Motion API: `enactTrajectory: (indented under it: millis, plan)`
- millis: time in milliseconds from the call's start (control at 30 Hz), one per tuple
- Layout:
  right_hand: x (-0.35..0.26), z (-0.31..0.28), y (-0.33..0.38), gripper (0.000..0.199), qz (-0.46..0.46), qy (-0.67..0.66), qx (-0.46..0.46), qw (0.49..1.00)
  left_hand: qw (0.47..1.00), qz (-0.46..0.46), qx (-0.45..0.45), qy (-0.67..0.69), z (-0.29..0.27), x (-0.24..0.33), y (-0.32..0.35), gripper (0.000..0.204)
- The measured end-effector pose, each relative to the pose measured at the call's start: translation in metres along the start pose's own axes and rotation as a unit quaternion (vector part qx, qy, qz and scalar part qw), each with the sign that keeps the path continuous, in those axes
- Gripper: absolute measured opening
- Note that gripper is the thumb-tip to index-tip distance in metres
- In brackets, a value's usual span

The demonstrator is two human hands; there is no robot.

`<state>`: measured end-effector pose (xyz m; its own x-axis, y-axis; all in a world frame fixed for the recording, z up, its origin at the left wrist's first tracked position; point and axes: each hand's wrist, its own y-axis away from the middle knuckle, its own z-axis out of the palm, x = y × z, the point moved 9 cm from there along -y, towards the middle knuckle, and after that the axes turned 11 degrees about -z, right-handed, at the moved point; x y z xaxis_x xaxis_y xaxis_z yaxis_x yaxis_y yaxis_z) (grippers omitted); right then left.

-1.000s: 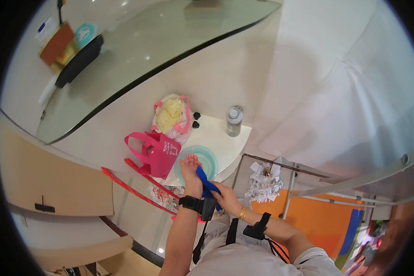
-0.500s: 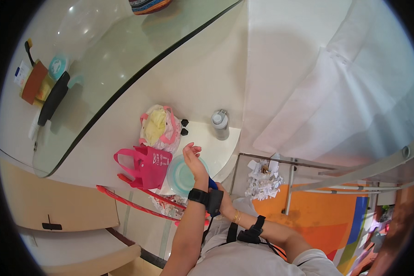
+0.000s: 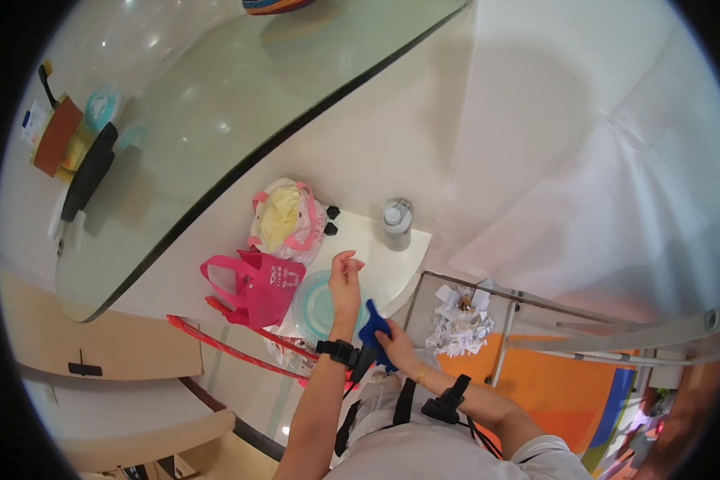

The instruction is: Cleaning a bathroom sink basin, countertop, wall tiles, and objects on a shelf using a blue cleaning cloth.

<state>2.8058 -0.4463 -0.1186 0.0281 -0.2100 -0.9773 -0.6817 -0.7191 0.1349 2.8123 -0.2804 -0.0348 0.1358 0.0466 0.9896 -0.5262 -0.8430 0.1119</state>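
Note:
A blue cloth (image 3: 373,324) is pinched in the fingers of my right hand (image 3: 396,347), which is beside my left wrist. My left hand (image 3: 345,290) is raised over the white corner shelf, its fingers loosely bent and holding nothing I can see. Under and beside that hand is a round pale teal container (image 3: 312,307), partly covered by it. Black straps with small devices circle both my forearms.
A pink bag (image 3: 274,282) and a white bag (image 3: 310,248) with yellow cloth share the shelf (image 3: 364,234) with a grey bottle (image 3: 396,226). Torn paper (image 3: 461,326) lies heaped right of it. A glass counter (image 3: 216,136), red rails (image 3: 232,345) and a metal frame (image 3: 552,346) stand around.
My right hand has drawn away rightward from my left wrist, and the blue cloth now shows more fully. The fingers of my left hand are more bent. The view has shifted slightly.

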Motion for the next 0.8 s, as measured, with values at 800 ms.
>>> enactTrajectory:
  millis: [800]
  plan:
    - [0.092,0.047,-0.112,0.059,-0.274,0.475,-0.266,0.793,0.964,-0.221,-0.098,-0.107,0.011,-0.191,0.071,0.043]
